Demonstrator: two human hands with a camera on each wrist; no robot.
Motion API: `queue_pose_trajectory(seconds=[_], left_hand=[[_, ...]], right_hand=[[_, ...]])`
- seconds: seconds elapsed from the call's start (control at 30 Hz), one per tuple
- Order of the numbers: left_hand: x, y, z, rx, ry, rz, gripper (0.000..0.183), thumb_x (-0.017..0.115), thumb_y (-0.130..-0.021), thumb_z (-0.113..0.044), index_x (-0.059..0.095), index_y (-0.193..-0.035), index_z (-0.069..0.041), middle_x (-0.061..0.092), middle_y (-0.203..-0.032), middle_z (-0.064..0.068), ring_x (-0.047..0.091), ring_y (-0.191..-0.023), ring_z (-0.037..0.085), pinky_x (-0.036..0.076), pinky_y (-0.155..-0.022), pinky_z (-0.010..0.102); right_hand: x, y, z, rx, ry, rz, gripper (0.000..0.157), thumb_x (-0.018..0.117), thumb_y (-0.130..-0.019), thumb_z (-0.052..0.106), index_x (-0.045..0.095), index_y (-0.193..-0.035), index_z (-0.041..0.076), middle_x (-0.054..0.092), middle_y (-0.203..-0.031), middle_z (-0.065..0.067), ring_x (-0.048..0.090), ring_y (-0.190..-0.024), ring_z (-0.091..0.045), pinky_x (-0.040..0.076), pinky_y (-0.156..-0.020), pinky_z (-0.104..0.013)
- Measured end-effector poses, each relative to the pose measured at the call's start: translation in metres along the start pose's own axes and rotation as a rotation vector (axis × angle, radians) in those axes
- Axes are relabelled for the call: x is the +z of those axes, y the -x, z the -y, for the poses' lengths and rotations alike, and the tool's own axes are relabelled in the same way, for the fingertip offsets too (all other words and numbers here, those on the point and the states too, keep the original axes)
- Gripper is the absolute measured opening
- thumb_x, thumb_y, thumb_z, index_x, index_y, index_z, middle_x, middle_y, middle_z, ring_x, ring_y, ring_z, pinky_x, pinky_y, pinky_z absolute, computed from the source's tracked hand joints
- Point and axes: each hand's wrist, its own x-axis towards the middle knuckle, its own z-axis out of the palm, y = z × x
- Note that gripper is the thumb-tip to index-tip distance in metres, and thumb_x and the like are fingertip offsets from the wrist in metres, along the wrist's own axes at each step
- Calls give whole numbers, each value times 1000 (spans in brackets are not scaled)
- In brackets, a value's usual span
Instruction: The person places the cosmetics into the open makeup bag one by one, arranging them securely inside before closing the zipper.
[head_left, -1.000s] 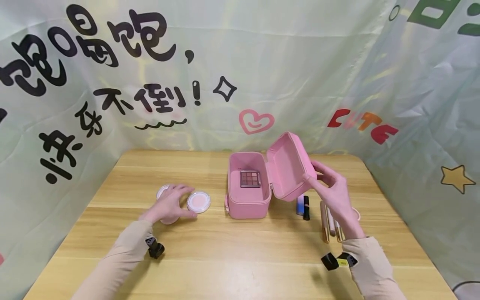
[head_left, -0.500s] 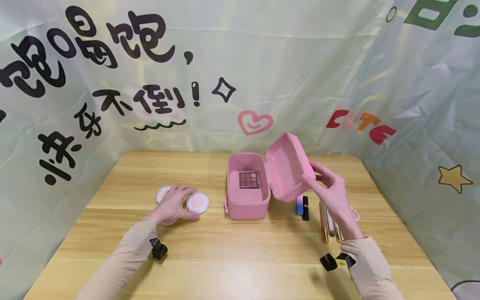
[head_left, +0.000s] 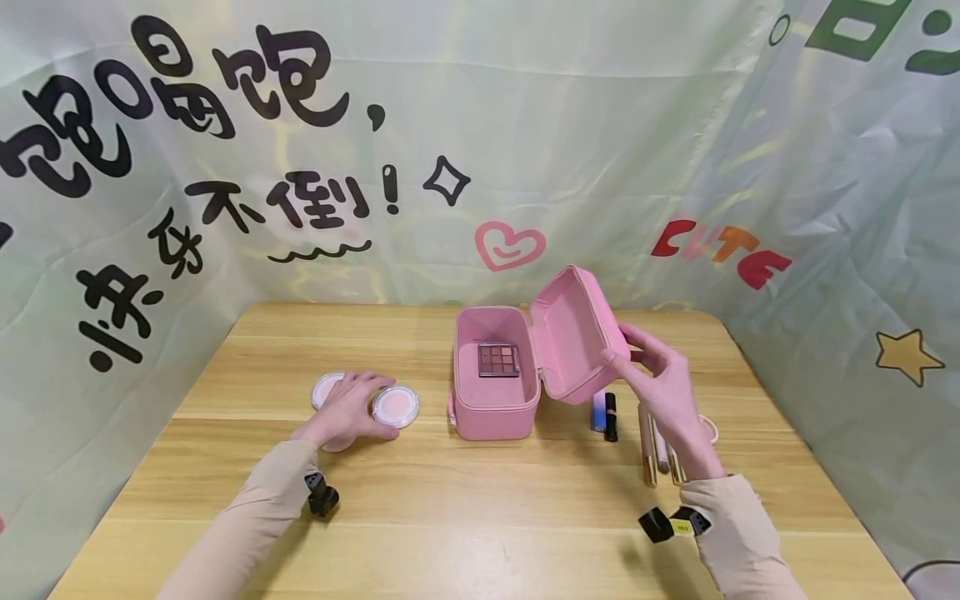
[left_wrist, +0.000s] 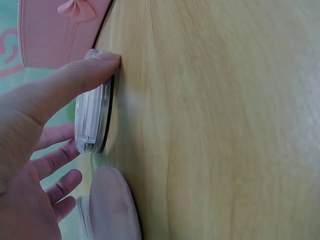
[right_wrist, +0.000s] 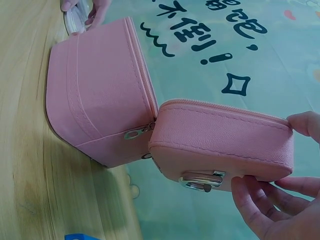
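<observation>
My left hand (head_left: 351, 410) holds a round powder compact (head_left: 396, 406) by its rim, between thumb and fingers, low over the table. In the left wrist view the thumb lies on the near edge of the clear-sided compact (left_wrist: 92, 117), with fingers at its far edge. My right hand (head_left: 663, 383) grips the raised lid (head_left: 573, 337) of a pink makeup case (head_left: 495, 421), thumb on one face and fingers on the other. The lid tilts out to the right on its hinge. Inside the case lies an eyeshadow palette (head_left: 498, 360).
Another round compact (head_left: 324, 388) and a pale pink rounded item (left_wrist: 115, 205) lie beside the left hand. Right of the case are a blue item (head_left: 598, 412), a black lipstick-like tube (head_left: 611, 417) and several slim tubes (head_left: 647, 446). A printed cloth (head_left: 420, 108) hangs behind the wooden table (head_left: 450, 517).
My left hand has edged slightly right, its fingers closing onto the compact's rim. My right hand keeps its hold on the lid; the view shifts a little.
</observation>
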Motion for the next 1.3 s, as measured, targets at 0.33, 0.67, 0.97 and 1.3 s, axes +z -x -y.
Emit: queue_pose_trajectory(seconds=[0.33,0.67,0.97,1.3], left_hand=[[1,0,1,-2,0,-1,86,90,-67,-45,59,-136,-4,59,-135,19,48,-121,40,35,-104,59],[3,-1,4,-2,0,-32,83,90,-67,-45,61,-133,-4,62,-131,16,48,-122,38,35,-105,58],[5,0,4,-44,69,-86,84,90,-66,-45,61,-134,-6,62,-132,17,49,-124,36,38,-105,58],[3,-3,-1,-43,171,-166,79,90,-67,-42,63,-133,-9,61,-134,20,48,-129,42,38,-104,63]], right_hand=[[0,0,1,5,17,1,53,70,-94,15,55,-143,2,62,-118,23,64,-100,4,51,-74,-13],[1,0,1,6,11,-2,53,71,-94,15,55,-143,2,62,-118,22,64,-100,3,52,-75,-13],[1,-1,2,8,44,-5,52,71,-94,19,57,-142,7,62,-120,19,64,-100,4,52,-77,-12],[1,-1,1,9,36,-7,52,71,-94,18,56,-143,6,62,-121,18,64,-101,5,52,-77,-12]])
